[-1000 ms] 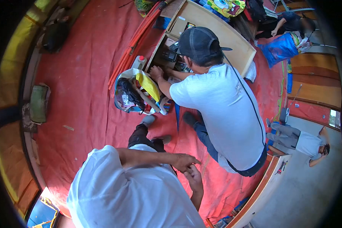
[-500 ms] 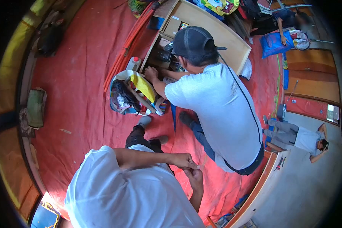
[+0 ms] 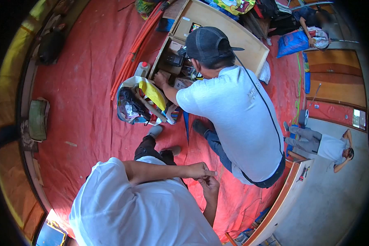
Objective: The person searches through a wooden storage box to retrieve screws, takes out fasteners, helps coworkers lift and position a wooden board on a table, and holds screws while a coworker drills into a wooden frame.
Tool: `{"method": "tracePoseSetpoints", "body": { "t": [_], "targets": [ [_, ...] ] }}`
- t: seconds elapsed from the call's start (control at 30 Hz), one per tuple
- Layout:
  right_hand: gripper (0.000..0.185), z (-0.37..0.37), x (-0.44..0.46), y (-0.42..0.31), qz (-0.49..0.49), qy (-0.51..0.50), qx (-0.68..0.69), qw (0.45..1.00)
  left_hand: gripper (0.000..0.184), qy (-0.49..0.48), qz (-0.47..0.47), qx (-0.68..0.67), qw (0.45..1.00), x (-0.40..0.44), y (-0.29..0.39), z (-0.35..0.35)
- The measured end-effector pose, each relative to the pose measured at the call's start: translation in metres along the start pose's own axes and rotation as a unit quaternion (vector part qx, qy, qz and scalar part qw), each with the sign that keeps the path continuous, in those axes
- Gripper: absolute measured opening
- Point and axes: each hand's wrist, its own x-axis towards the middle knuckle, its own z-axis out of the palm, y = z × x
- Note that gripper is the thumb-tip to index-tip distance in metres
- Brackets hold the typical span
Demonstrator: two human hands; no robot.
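Observation:
My left hand [image 3: 199, 170] reaches across the front of my white shirt, its fingers drawn together. Just below and to its right, my right hand [image 3: 210, 185] is raised with bent fingers, and the fingertips of both hands meet. Whatever is between them is too small or hidden to make out. Ahead, a crouching person [image 3: 235, 110] in a grey shirt and dark cap reaches into an open wooden box [image 3: 225, 20]. An open bag [image 3: 153, 95] of mixed items stands beside that box, with a white jug [image 3: 142, 69] behind it.
Red sheeting [image 3: 82, 94] covers the floor. Orange tubes [image 3: 137, 51] lie beyond the bag. At the right, a person [image 3: 330, 147] has raised arms; another, at the top right, is by a blue bag [image 3: 293, 43]. A wooden-edged panel [image 3: 281, 201] is at the lower right.
My fingers have drawn together, and my hands remain in front of me. The crouching person's hand has shifted slightly inside the box. The far person's hand has moved over the blue bag.

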Motion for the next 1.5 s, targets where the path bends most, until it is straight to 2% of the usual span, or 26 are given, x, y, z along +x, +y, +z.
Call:
{"method": "tracePoseSetpoints", "body": {
  "t": [0.17,0.37,0.67,0.77,0.87,0.97,1.07,1.17,1.2,1.27,1.37,1.5],
  "targets": [
    [0.016,0.000,0.007,0.013,-0.053,0.042,-0.092,0.993,0.060,0.006,0.019,0.012,1.000,-0.002,0.001,-0.007],
    [0.014,0.014,0.011,-0.003,-0.019,0.050,-0.006,0.999,0.059,0.013,-0.012,-0.005,1.000,0.002,-0.003,-0.016],
    [0.021,0.014,0.009,0.002,-0.034,0.104,-0.082,0.991,0.059,-0.049,-0.019,-0.030,0.998,0.001,-0.002,-0.023],
    [0.020,0.012,0.010,0.003,-0.013,0.086,-0.078,0.993,0.058,-0.019,-0.018,-0.011,1.000,0.001,-0.003,-0.023],
    [0.013,0.011,0.012,0.004,-0.037,0.080,-0.135,0.987,0.057,-0.015,-0.015,-0.003,1.000,0.002,-0.008,-0.026],
    [0.012,0.007,0.011,0.013,-0.010,0.082,-0.127,0.988,0.056,-0.049,-0.014,0.031,0.998,-0.003,-0.004,-0.030],
    [0.010,0.003,0.011,0.021,-0.034,0.062,-0.092,0.993,0.056,-0.097,-0.008,0.036,0.995,-0.004,-0.005,-0.031],
    [0.008,0.002,0.010,0.009,-0.033,0.059,-0.154,0.986,0.056,-0.109,-0.021,0.054,0.992,-0.001,-0.008,-0.033],
    [0.009,0.003,0.011,0.005,-0.037,0.063,-0.156,0.985,0.055,-0.086,-0.005,0.070,0.994,-0.001,-0.009,-0.033],
    [0.011,0.005,0.013,0.000,-0.045,0.069,-0.161,0.983,0.053,-0.038,0.027,0.103,0.994,0.002,-0.013,-0.031],
    [0.022,0.013,0.017,0.006,-0.026,0.126,-0.030,0.991,0.049,-0.009,0.105,0.037,0.994,0.006,-0.017,-0.024],
    [0.048,0.012,0.017,0.008,-0.054,0.125,0.023,0.990,0.046,-0.064,0.074,0.065,0.993,-0.003,-0.011,-0.023]
  ]
}}
